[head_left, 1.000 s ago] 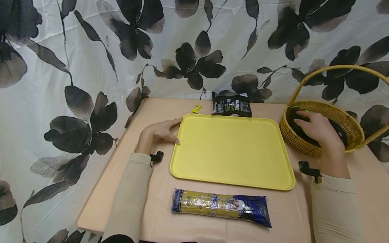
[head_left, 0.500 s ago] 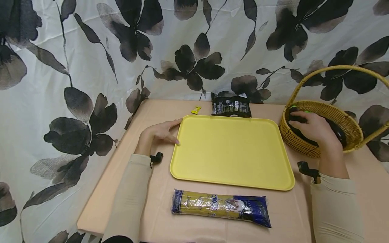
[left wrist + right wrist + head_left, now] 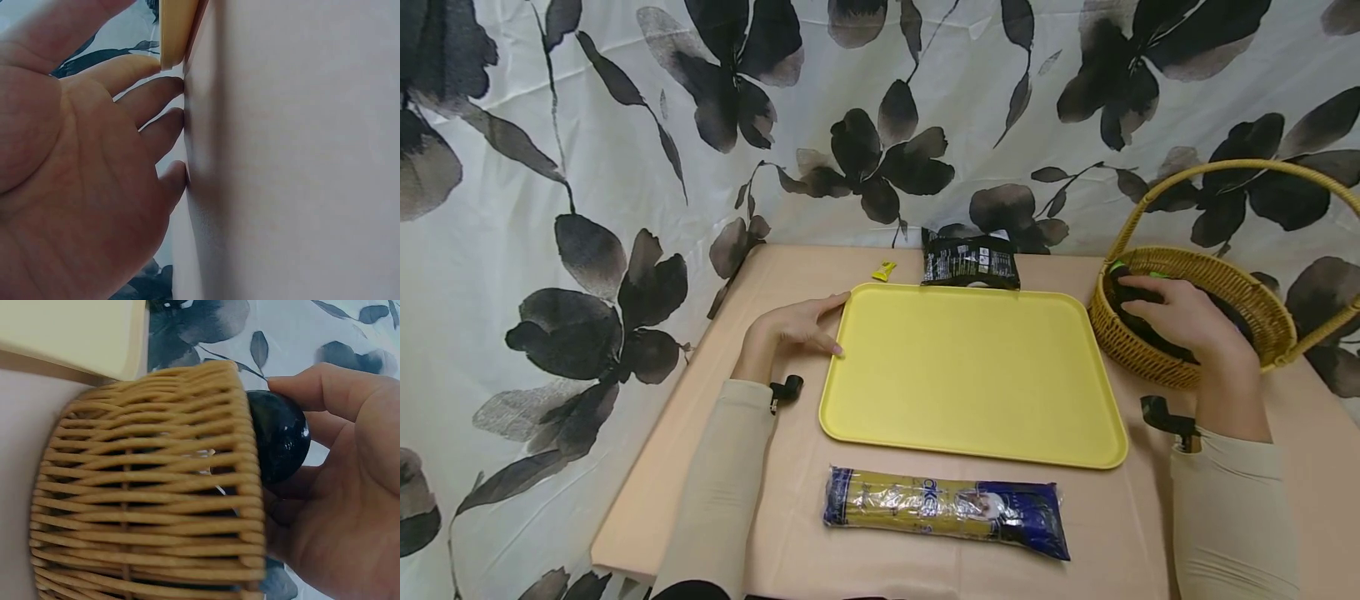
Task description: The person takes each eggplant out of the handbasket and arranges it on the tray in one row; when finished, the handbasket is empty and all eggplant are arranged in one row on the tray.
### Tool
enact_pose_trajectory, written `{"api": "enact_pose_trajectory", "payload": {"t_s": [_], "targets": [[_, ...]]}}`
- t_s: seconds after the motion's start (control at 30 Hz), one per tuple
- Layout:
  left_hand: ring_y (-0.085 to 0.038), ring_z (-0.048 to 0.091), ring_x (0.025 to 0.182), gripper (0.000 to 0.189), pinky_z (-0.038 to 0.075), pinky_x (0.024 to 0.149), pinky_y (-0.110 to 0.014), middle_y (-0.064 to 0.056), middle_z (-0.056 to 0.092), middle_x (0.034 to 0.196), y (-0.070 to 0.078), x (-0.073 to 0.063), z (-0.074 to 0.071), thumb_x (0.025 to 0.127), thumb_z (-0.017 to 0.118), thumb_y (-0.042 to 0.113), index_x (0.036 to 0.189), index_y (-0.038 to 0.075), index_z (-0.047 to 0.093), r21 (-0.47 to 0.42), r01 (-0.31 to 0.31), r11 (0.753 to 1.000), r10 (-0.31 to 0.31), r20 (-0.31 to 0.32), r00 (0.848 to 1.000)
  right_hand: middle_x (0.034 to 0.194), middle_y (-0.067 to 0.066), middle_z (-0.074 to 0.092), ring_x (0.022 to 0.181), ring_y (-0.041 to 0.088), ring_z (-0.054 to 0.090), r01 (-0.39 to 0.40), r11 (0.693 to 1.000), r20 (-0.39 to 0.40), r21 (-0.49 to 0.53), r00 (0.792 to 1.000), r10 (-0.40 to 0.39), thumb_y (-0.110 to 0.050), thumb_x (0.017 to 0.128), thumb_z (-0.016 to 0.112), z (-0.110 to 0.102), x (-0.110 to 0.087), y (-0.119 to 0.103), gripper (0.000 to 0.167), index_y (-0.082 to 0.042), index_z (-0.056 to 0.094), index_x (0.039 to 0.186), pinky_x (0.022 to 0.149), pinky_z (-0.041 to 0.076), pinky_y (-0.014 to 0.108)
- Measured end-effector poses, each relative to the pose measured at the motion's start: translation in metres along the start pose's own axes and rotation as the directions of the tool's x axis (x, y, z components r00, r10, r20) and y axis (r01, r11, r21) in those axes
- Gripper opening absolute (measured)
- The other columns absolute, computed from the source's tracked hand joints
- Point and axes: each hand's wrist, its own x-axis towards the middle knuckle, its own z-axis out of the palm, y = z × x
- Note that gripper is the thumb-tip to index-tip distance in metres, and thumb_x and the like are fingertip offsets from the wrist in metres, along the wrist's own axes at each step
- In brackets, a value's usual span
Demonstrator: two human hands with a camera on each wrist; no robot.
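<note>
My left hand (image 3: 793,327) touches the left rim of the yellow tray (image 3: 973,375) with its thumb and a finger. In the left wrist view its fingers (image 3: 150,100) are mostly straight, the lower ones against the tabletop. On the right, my right hand (image 3: 1195,321) reaches into the wicker basket (image 3: 1270,317). Its thumb and fingers curl round a glossy, dark eggplant (image 3: 278,437), whose rounded end shows above the basket's rim in the right wrist view. Green bits show beside the dark shapes inside; the hand and basket wall hide the rest.
A blue and yellow pack of pasta (image 3: 943,511) lies in front of the tray. Behind it are a black packet (image 3: 972,260) and a small yellow wrapped sweet (image 3: 884,271). The basket's tall handle (image 3: 1247,167) arches over it. A floral curtain (image 3: 865,100) hangs behind the table.
My right hand and wrist have shifted slightly to the right over the basket, and the dark shape under the fingers has moved a little. The left hand and tray have stayed put.
</note>
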Motion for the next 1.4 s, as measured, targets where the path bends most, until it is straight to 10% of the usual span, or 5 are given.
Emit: {"api": "enact_pose_trajectory", "payload": {"t_s": [0.3,0.43,0.53,1.0,1.4], "targets": [[-0.023,0.007,0.163,0.126,0.011,0.132,-0.049,0.000,0.013,0.176,-0.002,0.001,0.000,0.072,0.096,0.042,0.169,0.025,0.016,0.016,-0.008,1.000,0.008,-0.004,1.000,0.169,0.034,0.015,0.153,0.056,0.018,0.036,0.989,0.019,0.144,0.999,-0.039,-0.034,0.112,0.043,-0.009,-0.010,0.006,0.062,-0.010,0.024,0.166,0.114,0.028,0.075],[-0.023,0.006,0.163,0.124,0.009,0.132,-0.049,0.001,0.012,0.176,-0.003,0.000,-0.001,0.072,0.096,0.042,0.168,0.027,0.019,0.007,0.001,1.000,-0.001,-0.006,1.000,0.162,0.031,0.030,0.138,0.048,0.037,0.064,0.990,0.005,0.129,0.998,-0.066,-0.038,0.109,0.051,-0.010,-0.012,0.003,0.063,-0.013,0.031,0.164,0.100,0.056,0.033],[-0.022,0.005,0.164,0.122,0.009,0.132,-0.049,0.002,0.012,0.176,-0.003,0.000,0.000,0.072,0.095,0.042,0.168,0.028,0.021,0.005,-0.001,1.000,0.001,-0.004,1.000,0.144,0.027,0.047,0.113,0.039,0.049,0.083,0.993,-0.022,0.089,0.996,-0.081,-0.042,0.104,0.062,-0.009,-0.015,-0.003,0.063,-0.016,0.042,0.158,0.073,0.052,0.017],[-0.023,-0.001,0.164,0.117,0.003,0.132,-0.053,-0.001,0.007,0.177,-0.007,-0.004,0.001,0.071,0.097,0.032,0.166,0.029,0.029,-0.120,-0.006,0.993,0.007,0.008,1.000,0.151,0.025,0.046,0.120,0.042,0.058,0.201,0.970,0.024,0.136,0.978,-0.206,-0.033,0.102,0.069,0.013,-0.005,-0.046,0.069,-0.024,0.037,0.162,0.080,0.054,0.020],[-0.020,-0.005,0.163,0.116,0.002,0.132,-0.051,0.000,0.002,0.177,-0.016,-0.002,0.001,0.065,0.100,0.028,0.162,0.037,0.036,-0.200,0.001,0.980,0.005,0.031,1.000,0.165,0.015,0.034,0.135,0.047,0.052,0.253,0.934,0.018,0.252,0.964,-0.266,-0.034,0.094,0.079,0.053,0.020,-0.089,0.078,-0.025,0.039,0.161,0.102,0.050,0.063]]}}
